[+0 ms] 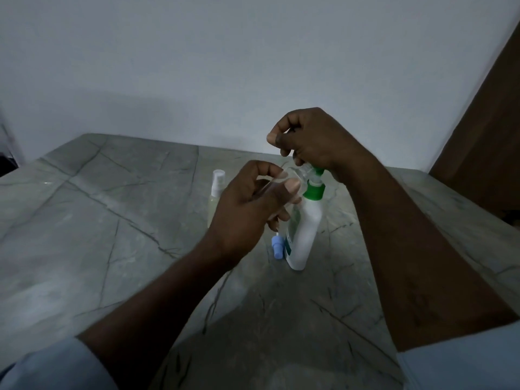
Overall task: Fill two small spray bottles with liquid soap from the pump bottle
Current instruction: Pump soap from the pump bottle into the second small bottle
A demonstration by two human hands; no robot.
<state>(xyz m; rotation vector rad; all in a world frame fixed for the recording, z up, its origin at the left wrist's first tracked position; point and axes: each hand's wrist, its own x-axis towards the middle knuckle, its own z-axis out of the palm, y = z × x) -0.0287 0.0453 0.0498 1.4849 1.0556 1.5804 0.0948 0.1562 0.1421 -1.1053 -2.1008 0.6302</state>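
A white pump bottle with a green collar and pump head stands upright on the grey marble table. My right hand sits on top of the green pump head, fingers curled over it. My left hand holds a small clear spray bottle, uncapped and tilted, with its mouth right at the pump's nozzle. Its blue spray cap lies on the table beside the pump bottle's base. A second small spray bottle with a white cap and pale yellowish liquid stands behind my left hand.
A pale wall rises behind the table's far edge. A brown wooden panel stands at the right. The table's left edge drops off at the far left.
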